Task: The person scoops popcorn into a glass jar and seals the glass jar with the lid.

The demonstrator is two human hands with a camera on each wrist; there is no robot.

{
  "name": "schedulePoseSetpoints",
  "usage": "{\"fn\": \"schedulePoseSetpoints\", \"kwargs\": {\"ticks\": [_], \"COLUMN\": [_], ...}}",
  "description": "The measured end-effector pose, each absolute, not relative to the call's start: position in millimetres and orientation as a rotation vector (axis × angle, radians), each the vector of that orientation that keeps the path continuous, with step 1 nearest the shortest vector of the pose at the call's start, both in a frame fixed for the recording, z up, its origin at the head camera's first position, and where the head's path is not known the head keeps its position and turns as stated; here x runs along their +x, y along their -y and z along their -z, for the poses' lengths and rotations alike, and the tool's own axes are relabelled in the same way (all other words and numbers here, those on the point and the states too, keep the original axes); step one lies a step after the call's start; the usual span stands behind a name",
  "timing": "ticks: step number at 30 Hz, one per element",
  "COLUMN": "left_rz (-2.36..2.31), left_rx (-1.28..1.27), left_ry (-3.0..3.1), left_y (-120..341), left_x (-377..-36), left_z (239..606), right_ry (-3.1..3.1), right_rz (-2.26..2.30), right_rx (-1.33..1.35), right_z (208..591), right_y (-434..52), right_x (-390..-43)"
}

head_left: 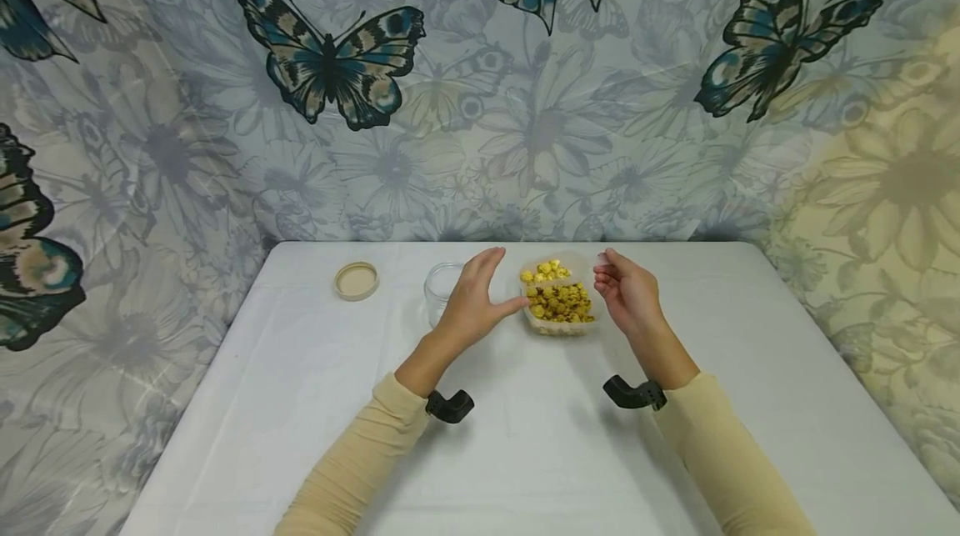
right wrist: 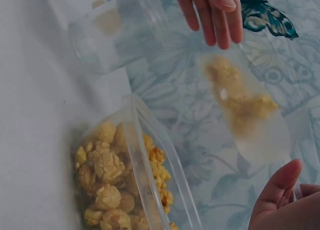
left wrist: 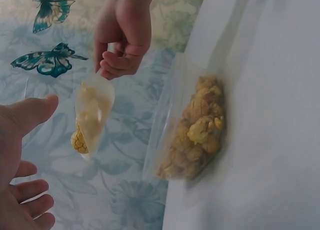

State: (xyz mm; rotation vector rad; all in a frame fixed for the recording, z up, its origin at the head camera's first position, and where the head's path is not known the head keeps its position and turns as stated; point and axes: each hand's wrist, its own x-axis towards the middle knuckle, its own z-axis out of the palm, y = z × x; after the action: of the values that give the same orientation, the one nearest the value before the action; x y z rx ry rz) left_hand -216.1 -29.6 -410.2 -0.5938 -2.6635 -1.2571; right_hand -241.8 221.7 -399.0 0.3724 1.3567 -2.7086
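My right hand [head_left: 633,290] grips the handle of a translucent scoop [right wrist: 265,142] loaded with yellow popcorn [right wrist: 232,97]. The scoop hangs above a clear plastic tub [right wrist: 145,155] that holds more popcorn [head_left: 561,304]. In the left wrist view one piece shows at the scoop's [left wrist: 95,107] lower edge. My left hand [head_left: 472,303] hovers between the tub and a clear jar [head_left: 437,290], thumb spread from straight fingers, holding nothing. It partly hides the jar in the head view; in the right wrist view the jar's see-through wall [right wrist: 115,37] stands beyond the tub.
A round lid [head_left: 356,281] with a golden rim lies on the white tabletop [head_left: 525,453], left of the jar. Behind the table's far edge hangs a butterfly-patterned cloth [head_left: 540,136]. Each wrist carries a black camera mount [head_left: 633,393].
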Motion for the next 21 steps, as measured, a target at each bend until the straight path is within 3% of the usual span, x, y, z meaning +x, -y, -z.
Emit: {"fn": "schedulePoseSetpoints", "kwargs": {"ticks": [21], "left_rz": [1.15], "left_rx": [-0.421], "left_ry": [2.579], "left_y": [74.0], "left_x": [-224.8], "left_z": [420.8], "right_ry": [-1.413], "right_rz": [2.686], "right_rx": [0.357], "right_z": [397.1], "right_y": [-193.3], "right_x": [-256.5]}}
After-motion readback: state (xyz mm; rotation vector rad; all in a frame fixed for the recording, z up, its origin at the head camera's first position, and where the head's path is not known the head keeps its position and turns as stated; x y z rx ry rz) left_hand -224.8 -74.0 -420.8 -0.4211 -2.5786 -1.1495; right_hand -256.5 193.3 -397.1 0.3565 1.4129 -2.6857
